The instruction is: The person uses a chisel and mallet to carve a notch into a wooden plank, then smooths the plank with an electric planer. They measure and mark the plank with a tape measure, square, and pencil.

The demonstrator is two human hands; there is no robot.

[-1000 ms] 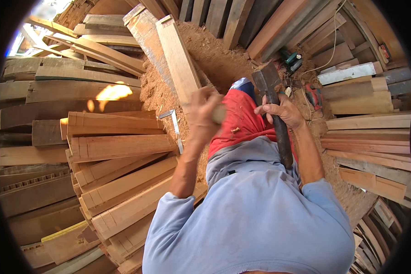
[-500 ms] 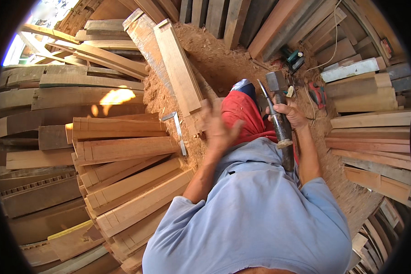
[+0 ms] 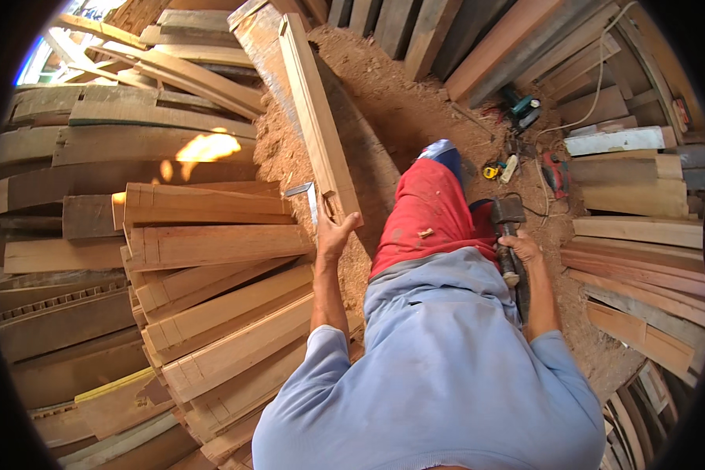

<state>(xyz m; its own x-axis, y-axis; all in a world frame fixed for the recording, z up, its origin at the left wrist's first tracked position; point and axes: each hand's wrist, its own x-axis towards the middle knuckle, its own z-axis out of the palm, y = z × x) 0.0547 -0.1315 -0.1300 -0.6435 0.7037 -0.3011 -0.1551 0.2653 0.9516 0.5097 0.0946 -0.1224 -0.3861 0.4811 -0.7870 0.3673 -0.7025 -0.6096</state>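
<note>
A long wooden board with a groove along its upper side rests on a wider, worn plank. My left hand is closed around its near end, with the thumb at the end's right side. Beside that hand lies a metal try square, partly behind the board. Low by my right thigh, my right hand grips a hammer with a dark, blocky head. The same hand also holds a chisel, whose handle end points toward me; its blade is hidden.
Stacked boards with pencil lines stand close on my left. On the shavings-covered floor to the right are a green power tool, a red power tool, a yellow tape measure and a cord. More timber lines the right side.
My left hand has moved from above my thigh onto the board's near end. The board is tipped from its broad face onto its edge. My right hand has lowered the hammer and chisel.
</note>
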